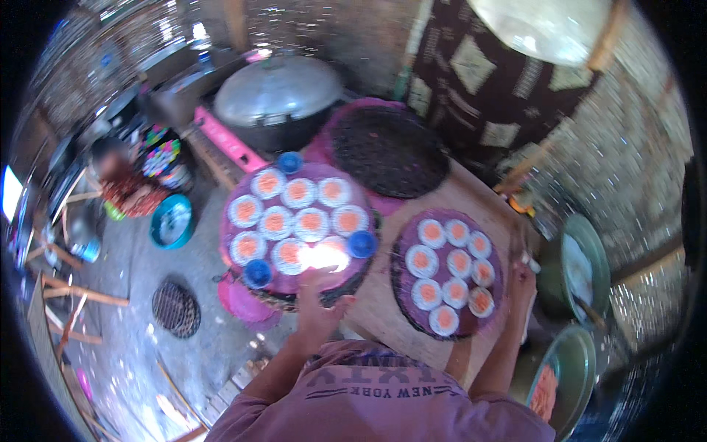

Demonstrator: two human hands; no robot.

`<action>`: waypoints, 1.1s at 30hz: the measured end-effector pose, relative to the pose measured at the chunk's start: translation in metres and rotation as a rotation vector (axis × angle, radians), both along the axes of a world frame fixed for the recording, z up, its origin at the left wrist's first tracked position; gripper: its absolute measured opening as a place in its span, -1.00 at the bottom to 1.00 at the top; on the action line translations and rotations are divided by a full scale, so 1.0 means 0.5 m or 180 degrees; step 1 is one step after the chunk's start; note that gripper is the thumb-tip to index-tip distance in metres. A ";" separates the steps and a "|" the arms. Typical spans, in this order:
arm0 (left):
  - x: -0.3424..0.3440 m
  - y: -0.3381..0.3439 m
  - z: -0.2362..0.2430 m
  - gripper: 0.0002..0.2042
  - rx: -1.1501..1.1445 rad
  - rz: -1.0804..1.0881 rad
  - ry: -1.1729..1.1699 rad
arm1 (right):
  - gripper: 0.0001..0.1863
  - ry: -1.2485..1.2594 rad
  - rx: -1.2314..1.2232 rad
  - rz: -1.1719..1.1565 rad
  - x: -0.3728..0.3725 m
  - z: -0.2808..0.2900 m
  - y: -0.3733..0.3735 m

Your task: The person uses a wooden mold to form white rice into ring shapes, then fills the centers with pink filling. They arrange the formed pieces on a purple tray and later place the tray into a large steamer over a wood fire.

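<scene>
My left hand (322, 303) is at the front edge of a round tray with a purple lining (346, 177), its thumb spread from the fingers. Its fingertips reach up to a white-and-orange round cake (324, 256) in a glaring patch of sunlight. Several such cakes lie on this tray in rows, and three blue cups (361, 244) stand near its rim. My right hand (521, 274) is at the table's right edge, beside a smaller purple-lined tray (409, 236) of similar cakes. Its fingers are too small and blurred to read.
A wok with a domed metal lid (276, 88) sits on a pink stove (224, 138) behind. Beside it lies a dark round woven tray (390, 151). Green basins (595, 254) stand at right. On the left, a person (136, 177) sits on the floor near a turquoise basin (171, 221).
</scene>
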State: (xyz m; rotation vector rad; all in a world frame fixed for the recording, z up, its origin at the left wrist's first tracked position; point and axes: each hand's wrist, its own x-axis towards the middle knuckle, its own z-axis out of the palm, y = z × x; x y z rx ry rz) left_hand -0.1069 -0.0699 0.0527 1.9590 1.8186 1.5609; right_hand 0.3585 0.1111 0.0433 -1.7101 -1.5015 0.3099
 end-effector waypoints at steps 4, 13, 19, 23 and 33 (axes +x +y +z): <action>0.178 0.109 -0.079 -0.43 -0.1592 -0.1711 -0.2034 | -0.69 -0.0098 -0.0366 -0.0495 0.145 -0.103 -0.007; 0.206 0.195 -0.188 -0.39 -0.2132 -0.1086 -0.3782 | -0.71 -0.0155 -0.0054 -0.0895 0.087 -0.093 -0.033; 0.199 0.208 -0.181 -0.42 -0.2222 -0.1319 -0.3817 | -0.75 -0.2137 -0.0879 0.0299 0.132 -0.230 0.050; 0.214 0.196 -0.154 -0.46 -0.1982 -0.1389 -0.3396 | -0.70 -0.3470 -0.0743 0.0853 0.208 -0.277 0.068; 0.087 0.103 0.032 -0.50 -0.1001 -0.0768 -0.2830 | -0.71 0.1564 -0.0701 0.0800 -0.006 0.113 0.029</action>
